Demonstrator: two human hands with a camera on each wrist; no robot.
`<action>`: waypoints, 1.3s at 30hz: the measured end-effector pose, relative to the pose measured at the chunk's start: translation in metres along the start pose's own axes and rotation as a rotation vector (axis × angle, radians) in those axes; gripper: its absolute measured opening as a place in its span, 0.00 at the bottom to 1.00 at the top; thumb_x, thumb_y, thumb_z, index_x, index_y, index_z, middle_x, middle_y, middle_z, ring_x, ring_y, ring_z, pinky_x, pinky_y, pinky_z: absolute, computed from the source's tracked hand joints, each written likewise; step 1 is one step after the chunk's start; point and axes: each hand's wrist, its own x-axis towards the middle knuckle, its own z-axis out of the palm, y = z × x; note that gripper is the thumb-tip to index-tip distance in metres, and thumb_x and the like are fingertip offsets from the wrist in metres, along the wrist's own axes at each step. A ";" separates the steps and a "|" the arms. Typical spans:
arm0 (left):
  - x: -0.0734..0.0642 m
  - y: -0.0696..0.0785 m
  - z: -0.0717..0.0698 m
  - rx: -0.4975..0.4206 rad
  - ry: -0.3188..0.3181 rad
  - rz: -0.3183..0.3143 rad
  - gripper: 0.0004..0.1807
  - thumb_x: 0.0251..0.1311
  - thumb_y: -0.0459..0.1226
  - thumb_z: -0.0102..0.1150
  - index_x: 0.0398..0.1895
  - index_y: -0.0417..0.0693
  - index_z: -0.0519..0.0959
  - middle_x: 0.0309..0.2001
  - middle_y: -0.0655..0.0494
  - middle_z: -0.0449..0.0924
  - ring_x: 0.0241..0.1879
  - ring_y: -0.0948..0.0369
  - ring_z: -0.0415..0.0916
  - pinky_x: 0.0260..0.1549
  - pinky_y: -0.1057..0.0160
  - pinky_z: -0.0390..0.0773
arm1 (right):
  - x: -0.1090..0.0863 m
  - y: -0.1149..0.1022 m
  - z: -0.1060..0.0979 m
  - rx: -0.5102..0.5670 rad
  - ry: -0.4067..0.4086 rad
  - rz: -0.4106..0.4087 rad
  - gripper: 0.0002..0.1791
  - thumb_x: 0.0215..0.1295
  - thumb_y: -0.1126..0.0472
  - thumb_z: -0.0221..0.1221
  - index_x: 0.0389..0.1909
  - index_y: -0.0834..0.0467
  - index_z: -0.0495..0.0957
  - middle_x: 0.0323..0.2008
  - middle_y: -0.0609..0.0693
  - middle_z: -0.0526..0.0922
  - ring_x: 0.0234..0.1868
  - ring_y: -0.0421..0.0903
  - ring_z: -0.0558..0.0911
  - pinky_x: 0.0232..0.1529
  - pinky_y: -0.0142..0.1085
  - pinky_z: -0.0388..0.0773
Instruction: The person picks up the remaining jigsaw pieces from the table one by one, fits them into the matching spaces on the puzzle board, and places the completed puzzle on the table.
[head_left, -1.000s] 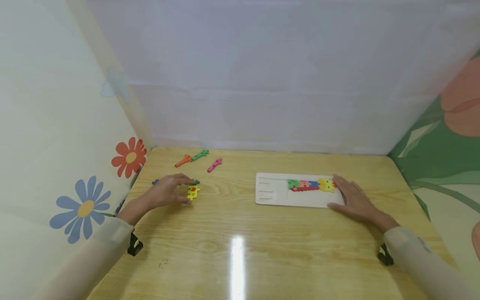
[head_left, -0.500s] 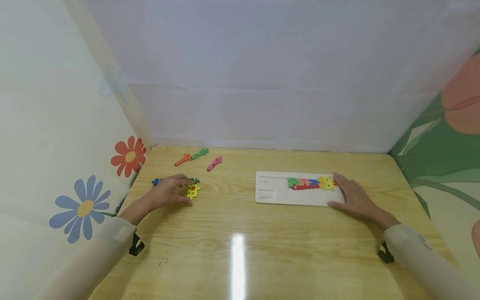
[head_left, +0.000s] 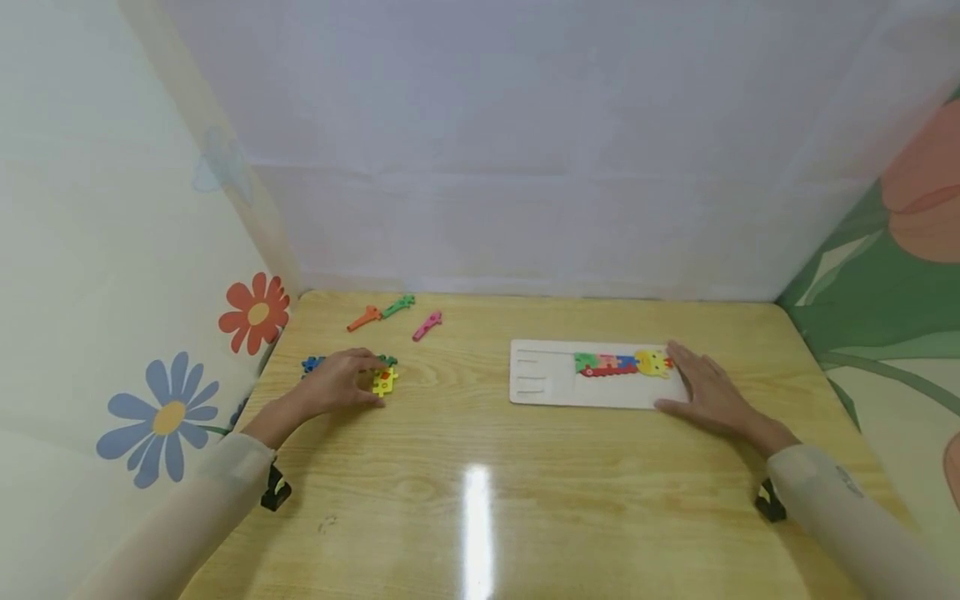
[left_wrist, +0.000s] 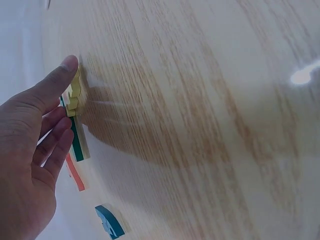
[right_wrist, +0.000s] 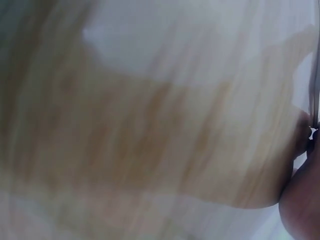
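Observation:
At the left of the table in the head view, my left hand (head_left: 339, 383) holds a yellow puzzle piece (head_left: 384, 382) between thumb and fingers. The same yellow piece (left_wrist: 75, 95) shows edge-on beside the thumb in the left wrist view. Green and blue pieces lie close by, partly covered by the hand. My right hand (head_left: 708, 392) rests at the right end of a white puzzle board (head_left: 555, 392), its fingers extended and thumb spread. On the board lies part of a giraffe puzzle (head_left: 615, 365), with a yellow head and several coloured pieces.
An orange piece (head_left: 364, 318), a green piece (head_left: 398, 306) and a pink piece (head_left: 427, 326) lie toward the back left. Blue pieces (head_left: 312, 364) are left of my left hand. Cloth walls bound the wooden table (head_left: 570, 492) at the back and sides.
Both hands stay almost where they were, and the pieces and board keep their places. The head view shifts only slightly.

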 end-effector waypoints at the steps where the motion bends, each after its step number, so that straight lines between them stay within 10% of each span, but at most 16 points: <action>1: 0.000 0.000 0.000 -0.001 -0.004 -0.004 0.30 0.50 0.44 0.85 0.56 0.41 0.87 0.53 0.43 0.86 0.52 0.45 0.84 0.51 0.44 0.85 | 0.000 0.000 0.000 0.000 -0.001 0.000 0.62 0.68 0.34 0.66 0.85 0.64 0.43 0.84 0.68 0.46 0.83 0.69 0.49 0.81 0.64 0.39; 39: 0.003 -0.005 0.005 -0.014 0.014 -0.010 0.30 0.50 0.45 0.86 0.53 0.40 0.88 0.48 0.46 0.87 0.44 0.51 0.84 0.44 0.47 0.85 | 0.001 0.001 -0.001 -0.009 -0.017 0.009 0.63 0.68 0.33 0.65 0.86 0.62 0.42 0.85 0.65 0.45 0.84 0.67 0.48 0.81 0.64 0.38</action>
